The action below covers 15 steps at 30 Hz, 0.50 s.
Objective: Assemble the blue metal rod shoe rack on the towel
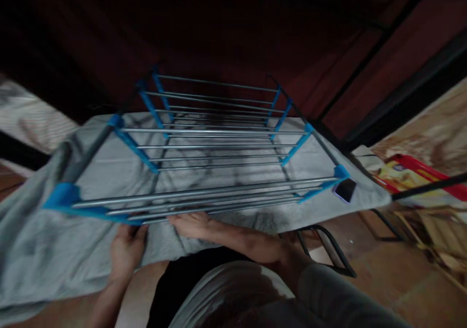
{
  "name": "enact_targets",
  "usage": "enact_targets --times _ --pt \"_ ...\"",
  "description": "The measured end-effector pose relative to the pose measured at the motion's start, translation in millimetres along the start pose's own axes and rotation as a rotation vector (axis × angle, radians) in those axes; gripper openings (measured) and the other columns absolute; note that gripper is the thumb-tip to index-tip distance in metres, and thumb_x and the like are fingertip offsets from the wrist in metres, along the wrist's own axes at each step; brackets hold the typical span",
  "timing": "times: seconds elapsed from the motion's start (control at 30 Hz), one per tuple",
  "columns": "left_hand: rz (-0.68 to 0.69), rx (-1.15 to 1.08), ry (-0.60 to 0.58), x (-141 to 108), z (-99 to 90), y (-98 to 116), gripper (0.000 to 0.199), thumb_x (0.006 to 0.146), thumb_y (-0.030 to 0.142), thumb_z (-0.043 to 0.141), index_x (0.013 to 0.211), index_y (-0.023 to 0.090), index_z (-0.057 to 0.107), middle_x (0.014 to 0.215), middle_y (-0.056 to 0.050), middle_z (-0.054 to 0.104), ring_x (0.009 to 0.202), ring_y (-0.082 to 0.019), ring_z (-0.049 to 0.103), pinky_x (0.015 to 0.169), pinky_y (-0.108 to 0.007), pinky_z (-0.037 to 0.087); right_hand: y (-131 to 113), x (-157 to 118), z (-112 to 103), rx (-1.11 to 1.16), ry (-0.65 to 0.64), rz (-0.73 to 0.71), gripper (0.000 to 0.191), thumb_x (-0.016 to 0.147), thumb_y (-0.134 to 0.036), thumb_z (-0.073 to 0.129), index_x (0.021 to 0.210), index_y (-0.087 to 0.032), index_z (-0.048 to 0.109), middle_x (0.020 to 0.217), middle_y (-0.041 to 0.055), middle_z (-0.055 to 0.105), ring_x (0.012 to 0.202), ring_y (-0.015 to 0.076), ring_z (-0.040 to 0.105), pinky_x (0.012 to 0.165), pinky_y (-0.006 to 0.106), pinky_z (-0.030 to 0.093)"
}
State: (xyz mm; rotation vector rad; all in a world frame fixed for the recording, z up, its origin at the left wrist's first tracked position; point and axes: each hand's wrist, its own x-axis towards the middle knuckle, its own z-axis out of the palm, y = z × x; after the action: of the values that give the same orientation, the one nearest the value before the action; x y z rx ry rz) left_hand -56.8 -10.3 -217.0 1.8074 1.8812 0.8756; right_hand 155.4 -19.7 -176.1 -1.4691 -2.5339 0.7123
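Observation:
A rack (215,132) of grey metal rods joined by blue plastic brackets lies across a light towel-like cloth in front of me. Its several tiers stretch away from my lap. At the near left end, the fingers of my left hand (127,249) close around the lower end of a blue bracket (105,214), partly hidden beneath it. My right hand (190,224) is just to the right, its fingers curled at the lowest near rod (156,219). The fingertips of both hands are partly covered, and the picture is dim and slightly blurred.
The grey cloth (40,257) drapes over the surface's left side. A dark phone (344,190) lies by the rack's near right corner. Beyond are a red-and-yellow package (412,174), a black metal frame (333,250) and a wooden crate (426,235) on the tiled floor. Dark red fabric hangs behind.

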Motion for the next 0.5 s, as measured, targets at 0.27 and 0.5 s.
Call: enact_targets --times 0.27,0.5 --pt "0.046 -0.095 0.039 -3.6 5.8 -2.1 0.031 0.084 0.039 0.050 0.100 0.017 0.064 0.114 -0.016 0.068 0.115 -0.032 0.061 0.103 -0.048 0.048 -8.9 -4.7 1.1 -0.068 -0.041 0.071 0.041 0.103 -0.021 0.033 0.139 -0.025 0.051 0.128 0.0077 0.067 0.108 0.0219 0.067 0.094 0.034 0.052" --pt "0.001 -0.123 0.049 -5.5 7.0 -0.6 0.028 0.083 0.034 0.053 0.101 0.016 0.064 0.117 -0.016 0.067 0.112 -0.031 0.063 0.100 -0.046 0.050 -7.0 -0.8 5.6 -0.085 -0.045 0.095 0.040 0.102 -0.023 0.036 0.140 -0.027 0.051 0.130 0.0078 0.065 0.111 0.0230 0.066 0.096 0.036 0.052"
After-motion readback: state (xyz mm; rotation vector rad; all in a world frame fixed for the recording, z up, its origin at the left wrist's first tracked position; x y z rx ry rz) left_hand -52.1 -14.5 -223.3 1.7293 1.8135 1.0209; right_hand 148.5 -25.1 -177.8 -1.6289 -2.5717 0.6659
